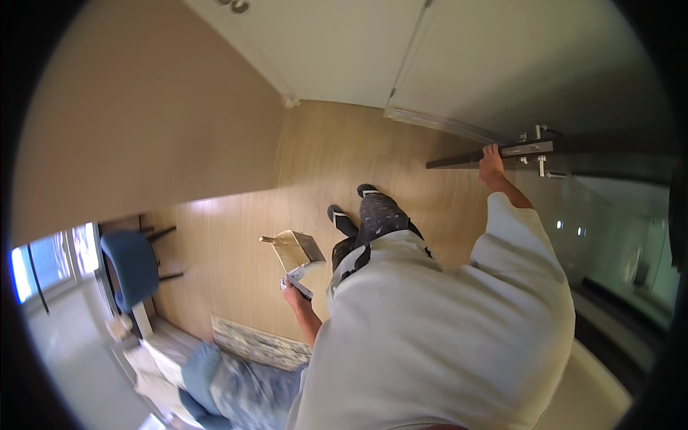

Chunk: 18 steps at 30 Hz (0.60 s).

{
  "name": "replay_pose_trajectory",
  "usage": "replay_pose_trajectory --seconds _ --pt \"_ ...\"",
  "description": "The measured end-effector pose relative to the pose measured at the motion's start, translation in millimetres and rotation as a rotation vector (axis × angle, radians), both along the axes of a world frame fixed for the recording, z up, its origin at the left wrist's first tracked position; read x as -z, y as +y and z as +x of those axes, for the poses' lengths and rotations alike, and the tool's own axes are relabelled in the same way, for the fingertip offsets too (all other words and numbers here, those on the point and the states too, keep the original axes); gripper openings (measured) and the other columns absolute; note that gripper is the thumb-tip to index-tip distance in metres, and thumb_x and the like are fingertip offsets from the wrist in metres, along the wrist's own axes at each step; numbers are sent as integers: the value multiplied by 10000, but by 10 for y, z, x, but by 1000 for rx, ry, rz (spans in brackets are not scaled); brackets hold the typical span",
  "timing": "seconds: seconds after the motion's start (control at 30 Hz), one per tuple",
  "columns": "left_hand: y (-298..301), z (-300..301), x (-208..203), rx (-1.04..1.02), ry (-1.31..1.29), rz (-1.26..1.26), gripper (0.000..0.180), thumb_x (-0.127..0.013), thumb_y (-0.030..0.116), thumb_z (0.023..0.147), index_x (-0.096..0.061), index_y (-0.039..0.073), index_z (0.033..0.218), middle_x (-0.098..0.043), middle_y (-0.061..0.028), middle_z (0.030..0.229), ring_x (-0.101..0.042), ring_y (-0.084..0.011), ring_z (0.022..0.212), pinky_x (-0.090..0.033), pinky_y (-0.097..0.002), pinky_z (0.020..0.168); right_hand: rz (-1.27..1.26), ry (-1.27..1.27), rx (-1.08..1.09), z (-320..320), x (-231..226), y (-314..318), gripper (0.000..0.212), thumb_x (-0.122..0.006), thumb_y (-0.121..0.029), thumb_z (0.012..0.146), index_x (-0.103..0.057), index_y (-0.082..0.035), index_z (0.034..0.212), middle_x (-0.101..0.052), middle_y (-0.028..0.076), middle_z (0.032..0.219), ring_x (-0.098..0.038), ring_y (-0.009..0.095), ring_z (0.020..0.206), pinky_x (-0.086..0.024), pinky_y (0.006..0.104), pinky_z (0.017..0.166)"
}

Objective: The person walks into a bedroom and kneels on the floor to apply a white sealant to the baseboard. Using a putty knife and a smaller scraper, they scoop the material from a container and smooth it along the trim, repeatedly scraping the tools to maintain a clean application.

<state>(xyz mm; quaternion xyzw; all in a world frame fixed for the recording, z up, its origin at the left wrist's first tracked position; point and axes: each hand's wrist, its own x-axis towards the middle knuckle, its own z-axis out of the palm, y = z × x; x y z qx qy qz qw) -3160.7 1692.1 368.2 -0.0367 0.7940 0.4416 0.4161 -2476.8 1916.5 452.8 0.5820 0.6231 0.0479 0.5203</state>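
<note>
My left hand [294,297] is closed at the near end of a boxy, open-topped container [307,248] with a cream inside and grey side, held out over the floor. A brownish handle-like piece [266,239] sticks out at its far left corner. Something white and dark shows right at my fingers; I cannot tell whether it is part of the container. Off to the right, my right hand [491,164] wraps its fingers round the edge of a dark door [459,159], close beside the metal latch plate. Lever handles [542,166] stand on both faces of that door.
A brown wall or panel [158,107] rises at the left, pale cabinet-like panels [344,50] at the far side. Lower left are a blue chair [130,265], a patterned rug [254,342] and a bed [251,387] with a blue pillow. My shoes stand on wood flooring [236,251].
</note>
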Motion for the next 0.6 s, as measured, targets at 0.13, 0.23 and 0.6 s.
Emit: replay_pose_trajectory --seconds 0.13,0.23,0.6 --pt "802 -288 -51 179 -96 17 399 -530 334 1009 -640 -21 1156 -655 -86 1025 -604 -199 904 -491 -345 788 -58 47 -164 121 -339 -130 442 -555 -342 896 -679 -91 1238 -371 159 1528 -256 331 1446 -140 495 1187" --pt "1226 -541 -154 261 -95 23 402 -519 329 1013 -629 -25 1170 -652 -86 1054 -607 -198 919 -489 -347 791 -131 168 -263 38 -615 -204 438 -565 -338 880 -686 -85 1216 -409 166 1505 -254 323 1455 -124 517 1200" --pt "3168 -969 -490 379 -115 -88 363 -521 349 989 -615 25 1123 -577 -69 969 -560 -195 851 -454 -336 727 194 824 670 -576 -740 -444 393 -609 -295 892 -661 -8 1155 -488 192 1406 -392 354 1370 -263 461 1169"
